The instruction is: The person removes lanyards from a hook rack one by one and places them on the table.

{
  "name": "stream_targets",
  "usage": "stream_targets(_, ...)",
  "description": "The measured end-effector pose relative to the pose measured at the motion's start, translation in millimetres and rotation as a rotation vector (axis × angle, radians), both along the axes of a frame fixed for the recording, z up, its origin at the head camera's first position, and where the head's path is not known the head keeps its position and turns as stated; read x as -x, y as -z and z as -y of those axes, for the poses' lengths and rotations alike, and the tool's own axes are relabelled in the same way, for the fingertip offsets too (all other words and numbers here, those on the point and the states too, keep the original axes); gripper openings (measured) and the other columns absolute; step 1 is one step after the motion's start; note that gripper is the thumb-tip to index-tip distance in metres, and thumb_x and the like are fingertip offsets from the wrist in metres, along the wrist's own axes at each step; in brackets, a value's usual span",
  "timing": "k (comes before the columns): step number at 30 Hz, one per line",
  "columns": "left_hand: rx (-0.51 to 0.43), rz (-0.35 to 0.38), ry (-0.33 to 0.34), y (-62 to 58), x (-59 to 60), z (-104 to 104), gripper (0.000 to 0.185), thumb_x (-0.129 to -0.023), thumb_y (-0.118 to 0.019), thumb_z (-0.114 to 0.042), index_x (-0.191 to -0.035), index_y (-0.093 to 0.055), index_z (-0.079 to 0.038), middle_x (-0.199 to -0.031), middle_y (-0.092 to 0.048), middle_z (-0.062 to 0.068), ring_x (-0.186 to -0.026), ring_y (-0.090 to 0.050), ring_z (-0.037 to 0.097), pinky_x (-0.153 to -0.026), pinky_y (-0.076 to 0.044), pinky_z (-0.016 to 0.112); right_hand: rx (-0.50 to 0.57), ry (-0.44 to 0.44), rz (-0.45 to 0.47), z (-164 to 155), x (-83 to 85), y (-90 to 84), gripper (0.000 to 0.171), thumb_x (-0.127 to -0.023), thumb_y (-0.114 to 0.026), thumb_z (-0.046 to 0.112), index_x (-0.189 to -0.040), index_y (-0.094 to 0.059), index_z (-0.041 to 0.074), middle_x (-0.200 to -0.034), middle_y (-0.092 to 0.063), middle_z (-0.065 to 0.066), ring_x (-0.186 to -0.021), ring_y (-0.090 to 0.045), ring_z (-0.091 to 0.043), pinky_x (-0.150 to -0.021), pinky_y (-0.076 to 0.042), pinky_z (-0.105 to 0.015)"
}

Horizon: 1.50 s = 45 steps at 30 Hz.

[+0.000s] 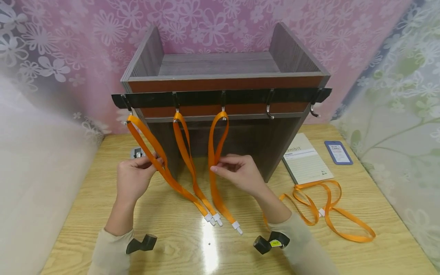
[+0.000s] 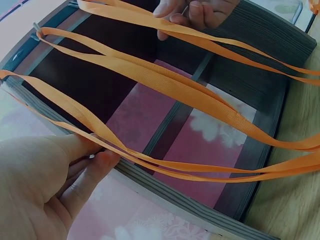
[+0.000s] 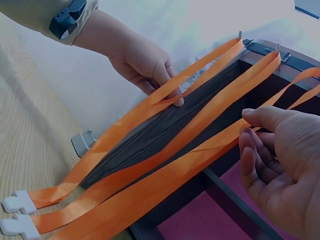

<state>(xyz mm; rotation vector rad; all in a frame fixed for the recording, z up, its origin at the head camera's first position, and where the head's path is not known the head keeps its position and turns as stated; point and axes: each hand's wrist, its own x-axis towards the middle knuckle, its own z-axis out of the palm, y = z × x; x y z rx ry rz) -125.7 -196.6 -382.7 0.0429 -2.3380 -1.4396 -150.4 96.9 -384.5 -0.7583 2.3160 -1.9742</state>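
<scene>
Three orange lanyards hang from a black hook rail (image 1: pixel 247 97) on a dark wooden cabinet (image 1: pixel 220 68), their white clips (image 1: pixel 217 219) lying on the table. My left hand (image 1: pixel 156 160) pinches the left lanyard (image 1: pixel 148 142) partway down its loop; the left wrist view shows thumb and fingers closed on the strap (image 2: pixel 75 125). The middle lanyard (image 1: pixel 188 158) hangs untouched between my hands. My right hand (image 1: pixel 216 167) pinches the third lanyard (image 1: pixel 212 141) between thumb and fingers, as the right wrist view also shows with the strap (image 3: pixel 210 145) running under the thumb.
Two hooks (image 1: pixel 269 110) at the rail's right end are bare. On the wooden table (image 1: pixel 172 248) to the right lie a loose orange lanyard (image 1: pixel 330 214), a notebook (image 1: pixel 306 162) and a blue card holder (image 1: pixel 338 152). A small grey clip (image 1: pixel 137 153) sits by the cabinet's left foot.
</scene>
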Motion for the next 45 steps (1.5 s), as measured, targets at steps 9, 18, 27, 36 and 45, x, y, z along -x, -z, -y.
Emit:
stream_targets(9,-0.007,-0.021,0.01,1.2,1.0,-1.1,0.02,-0.086,-0.08,-0.017,-0.097,-0.08,-0.001,-0.097,-0.077,0.018,-0.071,-0.066,-0.011,-0.063,-0.056,0.013,-0.018,0.032,-0.046,7.8,-1.6,-5.4,0.008,-0.087,-0.078,0.012,-0.083,-0.079,0.004,-0.069,-0.06,-0.004,-0.057,-0.048,-0.01,-0.05,-0.04,-0.02)
stream_targets(18,-0.005,-0.003,0.007,2.0,-1.5,0.0,0.02,-0.086,-0.08,-0.017,-0.098,-0.08,0.0,-0.097,-0.077,0.017,-0.071,-0.067,-0.009,-0.064,-0.057,0.014,-0.063,0.027,-0.086,4.7,-9.1,-12.9,0.013,-0.091,-0.073,0.011,-0.082,-0.077,0.002,-0.067,-0.058,-0.002,-0.055,-0.048,-0.01,-0.048,-0.039,-0.021)
stream_targets(27,0.029,0.001,-0.005,4.8,-7.5,0.8,0.018,-0.086,-0.08,-0.016,-0.097,-0.081,-0.002,-0.096,-0.077,0.015,-0.071,-0.065,-0.012,-0.063,-0.056,0.012,-0.1,-0.035,-0.191,-5.8,-20.4,-36.5,0.015,-0.093,-0.071,0.01,-0.079,-0.075,0.005,-0.07,-0.06,-0.001,-0.054,-0.049,-0.01,-0.047,-0.042,-0.022)
stream_targets(36,0.038,-0.006,0.013,1.0,-5.6,-1.0,0.019,-0.086,-0.08,-0.017,-0.097,-0.081,-0.002,-0.093,-0.078,0.015,-0.069,-0.065,-0.012,-0.062,-0.055,0.012,-0.177,-0.093,-0.473,-26.7,-22.2,-81.0,0.011,-0.091,-0.071,0.001,-0.083,-0.074,0.008,-0.073,-0.061,0.004,-0.059,-0.048,-0.006,-0.05,-0.042,-0.019)
stream_targets(45,0.035,0.0,0.013,-2.6,-5.1,-1.2,0.019,-0.087,-0.08,-0.019,-0.097,-0.081,-0.003,-0.094,-0.077,0.016,-0.069,-0.064,-0.013,-0.062,-0.055,0.011,-0.207,-0.14,-0.553,-40.2,-21.4,-115.4,0.011,-0.09,-0.071,-0.002,-0.092,-0.076,0.007,-0.082,-0.071,0.001,-0.067,-0.051,-0.007,-0.054,-0.042,-0.02)
